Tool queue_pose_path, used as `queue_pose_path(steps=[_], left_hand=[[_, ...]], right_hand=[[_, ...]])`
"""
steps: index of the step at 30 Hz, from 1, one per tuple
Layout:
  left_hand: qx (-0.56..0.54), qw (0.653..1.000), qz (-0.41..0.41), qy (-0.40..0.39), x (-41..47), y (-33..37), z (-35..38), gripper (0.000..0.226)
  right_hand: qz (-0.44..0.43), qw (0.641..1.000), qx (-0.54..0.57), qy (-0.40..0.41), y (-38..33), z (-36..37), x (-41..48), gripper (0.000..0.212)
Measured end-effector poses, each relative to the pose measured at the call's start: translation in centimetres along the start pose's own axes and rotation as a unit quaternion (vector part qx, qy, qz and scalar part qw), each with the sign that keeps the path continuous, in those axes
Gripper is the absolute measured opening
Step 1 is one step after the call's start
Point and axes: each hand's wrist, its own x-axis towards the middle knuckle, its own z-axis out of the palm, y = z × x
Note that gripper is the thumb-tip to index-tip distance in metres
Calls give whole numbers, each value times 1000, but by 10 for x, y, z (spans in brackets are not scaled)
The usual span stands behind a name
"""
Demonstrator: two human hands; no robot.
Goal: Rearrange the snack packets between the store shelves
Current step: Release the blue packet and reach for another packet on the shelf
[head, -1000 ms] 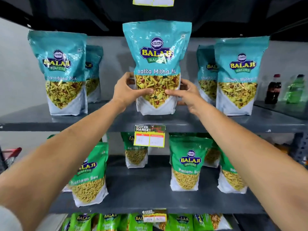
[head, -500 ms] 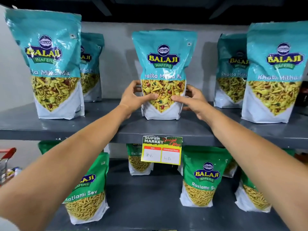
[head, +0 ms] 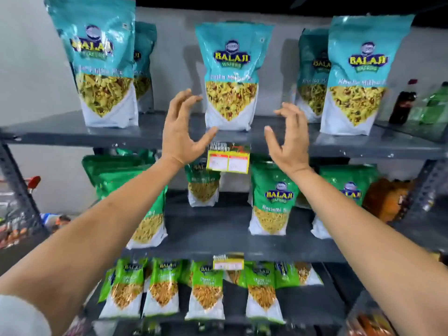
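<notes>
A teal Khatta Mitha packet (head: 231,73) stands upright at the middle of the top grey shelf (head: 169,138). My left hand (head: 180,132) hovers just left of and in front of it, fingers spread, holding nothing. My right hand (head: 289,139) is to its right, also spread and empty. More teal packets stand at the left (head: 99,61) and the right (head: 361,73) of that shelf. Green Ratlami Sev packets (head: 272,200) stand on the middle shelf (head: 218,229). Small green packets (head: 207,289) line the bottom shelf.
A yellow and red price tag (head: 229,157) hangs from the top shelf's front edge. A dark bottle (head: 402,103) and a green bottle (head: 436,103) stand at the far right. An orange packet (head: 385,200) sits right of the middle shelf. A red cart handle (head: 34,181) shows at left.
Both hands have let go of the middle teal packet and pulled back toward me with fingers spread. The packet stays standing on the top shelf. The view has tilted down, showing the bottom shelf.
</notes>
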Motion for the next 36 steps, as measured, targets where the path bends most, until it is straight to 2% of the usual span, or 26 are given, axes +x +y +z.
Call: queue_pose_path(steps=[6,10,13,15,18,20,23,28,33,36], left_hand=[[30,995,-36,-84,-95,15,-35,63],[24,987,-114,-111,-143,11,-55,67],[26,980,-169,-102,-171,1,-63,69],[7,970,-237,-58,-191,-11,-69,74],[-35,927,-374,25,-226,-35,-80,86],[-26,900,-433,29,-253,-61,-89,94],[-15,889,-457,-6,-266,-106,-101,99],[-47,851,-514,-95,-266,-175,-107,109],[-73,837,-525,-136,-271,-198,-97,89],[-81,827,-529,-170,-276,-210,-95,95]], right_hand=[[35,995,-12,-89,-40,-30,-90,31],[104,984,-3,-141,-48,-31,-139,33],[153,971,27,-182,-52,-20,-170,35],[201,958,69,-190,-57,-6,-185,38],[315,920,137,-190,-66,28,-201,50],[378,884,179,-210,-70,59,-216,58],[430,841,223,-242,-74,103,-229,67],[417,806,243,-343,-73,178,-236,83],[404,775,251,-416,-75,240,-233,98],[394,762,233,-459,-76,269,-229,107]])
